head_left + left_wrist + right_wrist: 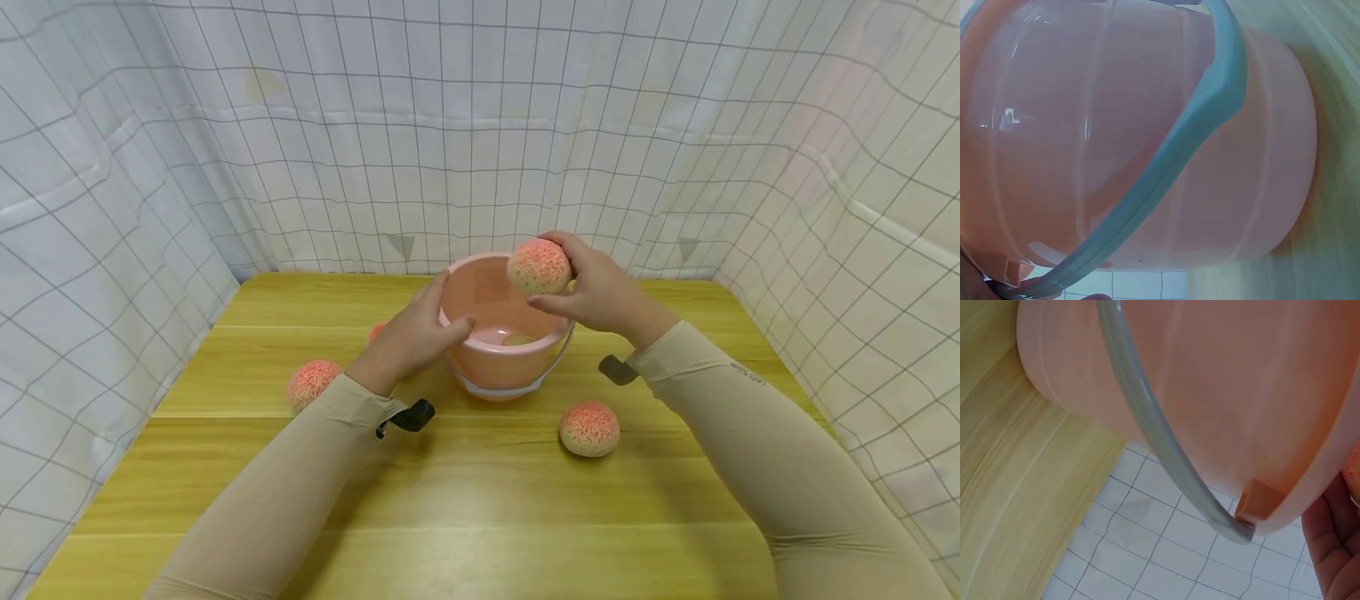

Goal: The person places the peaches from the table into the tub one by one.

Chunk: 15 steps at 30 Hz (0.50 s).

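Note:
A pink bucket (498,367) with a grey handle (1147,419) stands upright at the middle back of the table. My left hand (416,337) holds its left rim, thumb at the near edge. Above the right part of the opening, my right hand (600,292) grips a peach (538,267), pink-speckled on top and cream below, between thumb and fingers. Inside the bucket shows a small yellowish patch, mostly hidden by the wall. In the left wrist view, the bucket's side and handle (1166,162) fill most of the picture, with only bits of fingers at the bottom left.
One peach (590,429) lies on the wooden table (465,533) in front of the bucket to the right. Another peach (313,383) is at the left, partly behind the left forearm. A red-pink thing (377,332) peeks out behind the left hand. Grid-patterned curtains (480,150) enclose the table.

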Available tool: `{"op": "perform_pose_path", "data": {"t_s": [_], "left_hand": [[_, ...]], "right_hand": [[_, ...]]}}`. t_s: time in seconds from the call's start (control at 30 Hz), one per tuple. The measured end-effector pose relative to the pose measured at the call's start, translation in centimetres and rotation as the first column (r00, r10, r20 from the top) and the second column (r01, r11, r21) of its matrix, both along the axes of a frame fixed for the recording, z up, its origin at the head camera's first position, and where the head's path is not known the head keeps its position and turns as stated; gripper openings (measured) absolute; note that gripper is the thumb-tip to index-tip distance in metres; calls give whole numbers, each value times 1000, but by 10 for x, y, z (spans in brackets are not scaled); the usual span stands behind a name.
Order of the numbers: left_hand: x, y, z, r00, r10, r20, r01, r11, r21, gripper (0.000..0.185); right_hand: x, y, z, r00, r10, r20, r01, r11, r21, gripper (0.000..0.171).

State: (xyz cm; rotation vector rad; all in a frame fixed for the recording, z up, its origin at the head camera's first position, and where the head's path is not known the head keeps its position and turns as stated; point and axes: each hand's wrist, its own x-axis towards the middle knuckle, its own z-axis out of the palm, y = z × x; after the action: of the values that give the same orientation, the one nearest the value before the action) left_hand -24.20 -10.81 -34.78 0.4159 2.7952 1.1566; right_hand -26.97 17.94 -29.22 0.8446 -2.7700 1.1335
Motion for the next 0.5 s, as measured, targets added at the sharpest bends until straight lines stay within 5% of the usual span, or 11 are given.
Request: {"op": "perform_pose_path", "data": {"t_s": [0.5], "left_hand": [[0,0,0,1000,4,-2,-4,1000,-8,100]], "right_hand": [[5,-9,-1,998,58,2,-58,998,-3,79]]}}
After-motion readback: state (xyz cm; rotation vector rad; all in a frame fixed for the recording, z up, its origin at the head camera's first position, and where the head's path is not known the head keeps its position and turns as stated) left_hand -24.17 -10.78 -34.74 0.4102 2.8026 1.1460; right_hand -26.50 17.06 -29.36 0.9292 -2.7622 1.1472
